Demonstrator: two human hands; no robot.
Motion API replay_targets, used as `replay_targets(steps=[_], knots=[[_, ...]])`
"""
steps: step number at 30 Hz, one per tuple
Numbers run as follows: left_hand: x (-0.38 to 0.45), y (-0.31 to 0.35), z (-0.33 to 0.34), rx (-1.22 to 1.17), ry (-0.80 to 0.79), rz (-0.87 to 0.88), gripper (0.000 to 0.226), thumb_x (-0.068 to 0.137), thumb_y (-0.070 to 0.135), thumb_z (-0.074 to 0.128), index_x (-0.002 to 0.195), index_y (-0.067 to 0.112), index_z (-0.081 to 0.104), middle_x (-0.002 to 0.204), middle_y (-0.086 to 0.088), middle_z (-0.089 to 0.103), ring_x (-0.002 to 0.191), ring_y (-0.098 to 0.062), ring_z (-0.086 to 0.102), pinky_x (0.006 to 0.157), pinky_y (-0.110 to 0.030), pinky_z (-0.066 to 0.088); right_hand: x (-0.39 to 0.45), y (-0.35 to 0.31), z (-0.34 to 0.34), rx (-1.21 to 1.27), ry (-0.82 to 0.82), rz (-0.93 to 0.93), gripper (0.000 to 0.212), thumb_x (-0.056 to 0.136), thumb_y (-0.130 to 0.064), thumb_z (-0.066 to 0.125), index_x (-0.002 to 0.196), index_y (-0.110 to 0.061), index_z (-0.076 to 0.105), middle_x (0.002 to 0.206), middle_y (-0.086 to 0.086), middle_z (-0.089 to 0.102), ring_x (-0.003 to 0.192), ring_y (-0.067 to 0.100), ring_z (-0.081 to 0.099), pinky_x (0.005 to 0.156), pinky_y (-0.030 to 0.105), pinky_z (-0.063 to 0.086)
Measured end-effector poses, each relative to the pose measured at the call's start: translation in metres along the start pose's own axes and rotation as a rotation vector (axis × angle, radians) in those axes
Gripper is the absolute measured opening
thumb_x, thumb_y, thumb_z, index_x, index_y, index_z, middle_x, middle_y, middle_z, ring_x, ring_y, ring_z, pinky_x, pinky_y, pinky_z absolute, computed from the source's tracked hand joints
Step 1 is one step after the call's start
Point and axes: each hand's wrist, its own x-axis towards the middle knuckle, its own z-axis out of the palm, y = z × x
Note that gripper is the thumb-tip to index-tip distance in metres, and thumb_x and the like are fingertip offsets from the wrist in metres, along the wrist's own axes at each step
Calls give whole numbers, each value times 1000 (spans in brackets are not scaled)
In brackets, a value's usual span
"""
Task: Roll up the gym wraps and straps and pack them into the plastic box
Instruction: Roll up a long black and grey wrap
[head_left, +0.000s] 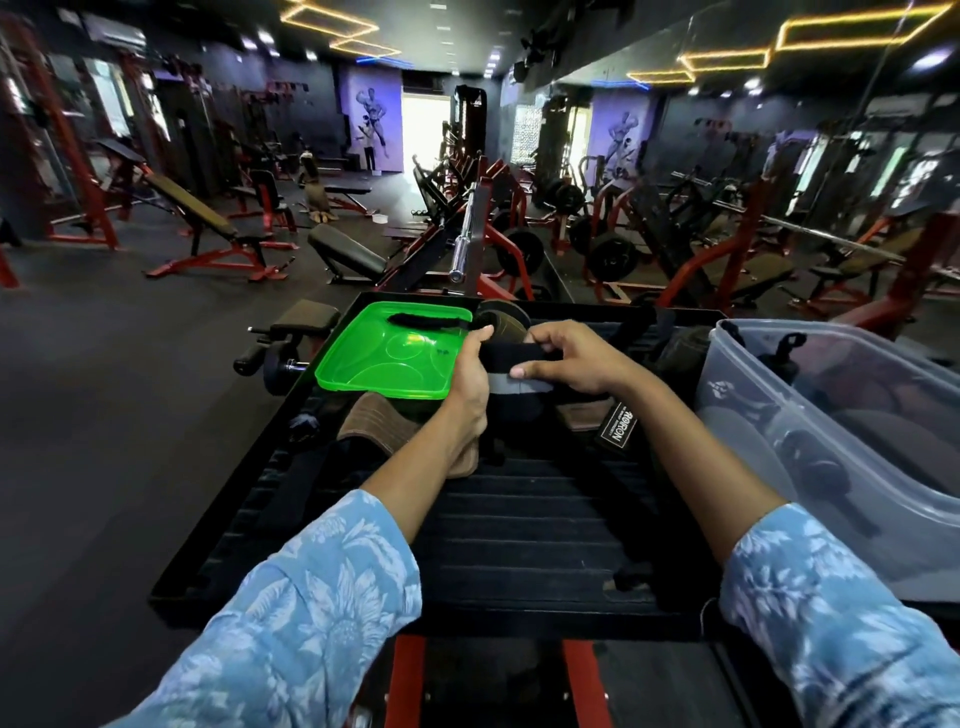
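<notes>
Risk one: the roll slackens. Your left hand (470, 371) grips the near-left end of the black wrap (519, 355) and your right hand (569, 358) pinches it from the right, thumb pressed on the grey band — ease either grip and the turns will likely spring loose, since the wrap looks stiff and elastic.

Risk two: the tail snags. A labelled end (618, 427) hangs below your right wrist, near the brown wrap (374, 422) on the bench (519, 519); it could drag that along.

Risk three: the transfer. The box (831, 415) stands well to the right, so the roll must cross one-handed — a weak pinch could drop it.

Position: the wrap is held between both hands above the bench's far half, just right of the green lid (363, 364), clear of the surface as far as can be judged.
</notes>
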Motion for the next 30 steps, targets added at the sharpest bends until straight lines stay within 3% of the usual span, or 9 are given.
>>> replay_targets(steps=[3, 7, 10, 12, 16, 19, 22, 24, 30], knots=[[0, 4, -4, 3, -54, 4, 52, 91, 36, 34, 68, 7, 70, 62, -8, 67, 52, -23, 63, 52, -25, 52, 2, 1, 4, 127, 20, -18, 36, 73, -24, 77, 76, 4, 56, 71, 11, 52, 69, 20, 47, 61, 30, 37], [-3, 5, -2, 21, -128, 9, 45, 95, 34, 29, 84, 5, 62, 67, -9, 69, 57, -21, 66, 55, -24, 53, 2, 3, 6, 209, 62, 14, 51, 58, -45, 80, 98, -26, 55, 77, 16, 49, 71, 21, 45, 62, 33, 38], [-3, 4, -5, 32, -189, -19, 75, 97, 53, 16, 79, 5, 71, 72, -10, 71, 62, -20, 69, 57, -25, 56, 1, 4, 11, 286, -19, -43, 44, 74, -22, 76, 113, -14, 58, 93, 22, 61, 83, 21, 54, 76, 34, 46], [-3, 1, -4, 43, -185, -45, 89, 91, 66, 10, 86, 2, 72, 80, -13, 72, 71, -22, 70, 64, -28, 58, -2, 6, 12, 351, -39, -49, 31, 77, -14, 73, 107, -14, 63, 95, 15, 63, 85, 18, 57, 75, 27, 48], [-4, -3, -2, 147, -118, -65, 89, 88, 69, 7, 97, -1, 62, 77, -12, 71, 68, -20, 69, 63, -26, 57, -9, 11, 10, 416, -56, 27, 32, 64, -41, 78, 86, -18, 72, 74, 11, 53, 68, 21, 48, 57, 25, 36], [-5, -7, 1, 231, 57, 40, 84, 88, 70, 11, 86, 5, 65, 72, -11, 71, 68, -23, 68, 67, -32, 56, -11, 9, 11, 415, -18, 21, 20, 78, -22, 74, 87, -6, 64, 57, -4, 57, 55, 8, 51, 53, 19, 39], [6, -17, 0, 318, 338, 106, 98, 65, 92, 24, 99, 10, 67, 100, -14, 69, 99, -31, 64, 94, -47, 49, -7, 7, 21, 286, 174, 45, 23, 76, -22, 76, 76, -5, 61, 61, 5, 57, 59, 16, 49, 58, 29, 38], [15, -27, -1, 401, 286, 142, 109, 51, 98, 29, 112, 16, 66, 114, -12, 67, 110, -30, 61, 99, -48, 44, -4, 5, 23, 94, 333, 136, 39, 72, -35, 78, 61, -11, 49, 54, 0, 46, 51, 11, 40, 54, 29, 31], [-12, -6, 28, 503, 292, 202, 78, 67, 85, 26, 79, 18, 63, 67, -6, 60, 59, -20, 54, 62, -31, 42, -3, -5, 29, 44, 405, 279, 45, 75, -31, 74, 51, -17, 38, 50, -2, 44, 47, 10, 37, 57, 29, 33]])
